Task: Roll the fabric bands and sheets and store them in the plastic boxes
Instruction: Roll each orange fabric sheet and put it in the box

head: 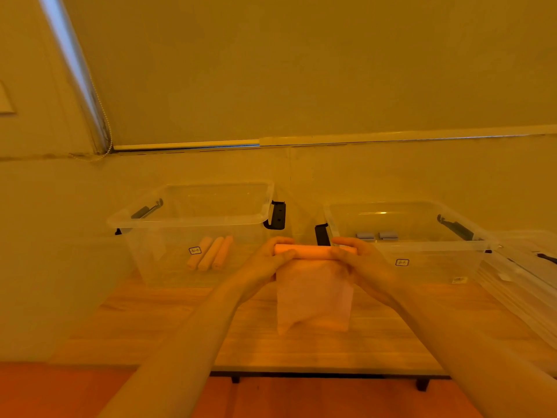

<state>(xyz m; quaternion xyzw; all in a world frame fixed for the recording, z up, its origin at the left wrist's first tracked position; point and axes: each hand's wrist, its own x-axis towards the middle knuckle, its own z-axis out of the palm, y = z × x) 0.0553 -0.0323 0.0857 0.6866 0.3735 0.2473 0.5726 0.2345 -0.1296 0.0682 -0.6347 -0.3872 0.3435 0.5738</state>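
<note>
Rolling a half-wound pink fabric sheet, both hands, left hand and right hand, are pinching its roll; three pink rolls are lying stored in the left plastic box, two grey rolls in the right plastic box.

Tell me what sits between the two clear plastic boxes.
In the head view, the gap between the left box and the right box holds their black latches and, in front of it, the half-rolled pink sheet, gripped by the left hand and right hand.

wooden table under two plastic boxes
</note>
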